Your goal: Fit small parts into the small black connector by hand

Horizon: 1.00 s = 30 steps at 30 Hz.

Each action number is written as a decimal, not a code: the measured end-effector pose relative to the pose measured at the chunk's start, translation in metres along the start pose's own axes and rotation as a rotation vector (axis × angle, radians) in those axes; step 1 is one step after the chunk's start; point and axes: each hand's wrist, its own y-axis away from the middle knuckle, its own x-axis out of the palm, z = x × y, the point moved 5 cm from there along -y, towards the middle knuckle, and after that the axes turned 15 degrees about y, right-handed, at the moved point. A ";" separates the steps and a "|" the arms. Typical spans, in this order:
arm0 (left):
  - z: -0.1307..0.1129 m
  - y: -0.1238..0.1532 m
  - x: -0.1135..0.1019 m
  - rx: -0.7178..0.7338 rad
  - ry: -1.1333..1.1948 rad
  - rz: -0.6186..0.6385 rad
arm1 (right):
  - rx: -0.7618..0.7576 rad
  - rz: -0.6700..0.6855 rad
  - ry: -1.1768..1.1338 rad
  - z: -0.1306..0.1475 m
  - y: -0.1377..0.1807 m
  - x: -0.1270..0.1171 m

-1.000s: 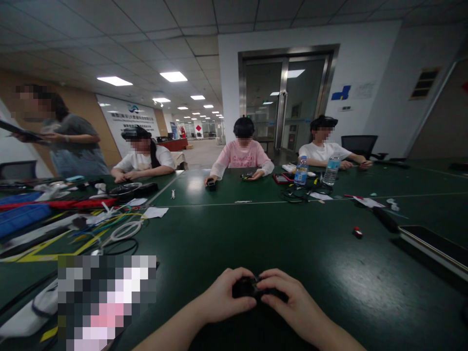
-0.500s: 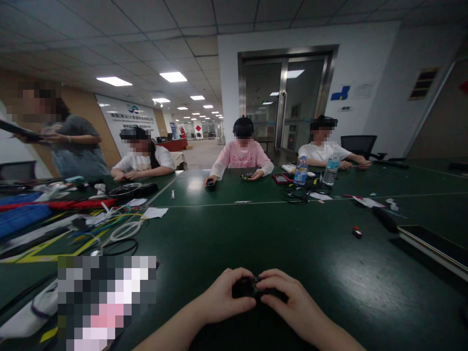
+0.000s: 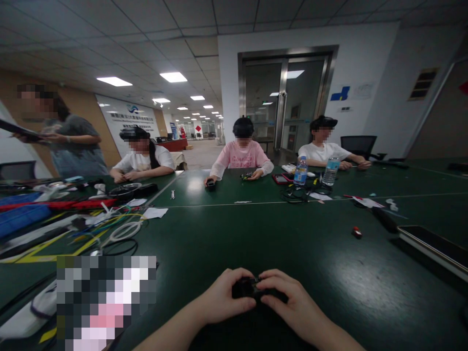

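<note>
A small black object (image 3: 250, 288) lies low over the green table (image 3: 204, 243) at the bottom middle, between my two hands. My left hand (image 3: 224, 298) grips its left side, with the thumb in front and the fingers curled behind. From the right, my right hand (image 3: 288, 298) holds the same object, its fingertips and thumb closed around it. The fingers cover much of the object and it is dark, so its exact kind cannot be made out.
Left are cables (image 3: 126, 231), a blue tray (image 3: 25, 219) and a white power strip (image 3: 29, 312). A small red-and-white piece (image 3: 357, 232) and a phone-like slab (image 3: 435, 248) lie right. Bottles (image 3: 301, 171) stand farther back. Three people sit opposite; another person stands left.
</note>
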 end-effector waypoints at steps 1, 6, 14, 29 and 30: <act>0.000 0.000 0.000 -0.006 0.006 -0.004 | -0.004 -0.004 0.002 0.000 0.000 0.000; 0.000 0.000 -0.001 -0.008 0.018 -0.005 | -0.008 -0.017 0.003 -0.001 0.000 0.001; 0.001 0.000 0.000 0.003 -0.003 0.002 | -0.012 -0.015 -0.002 0.001 -0.001 -0.001; 0.002 0.001 0.000 0.007 0.000 -0.006 | -0.003 -0.014 0.017 -0.001 0.000 0.001; 0.002 0.001 0.000 0.007 0.000 -0.008 | -0.003 -0.015 0.016 0.000 0.000 0.001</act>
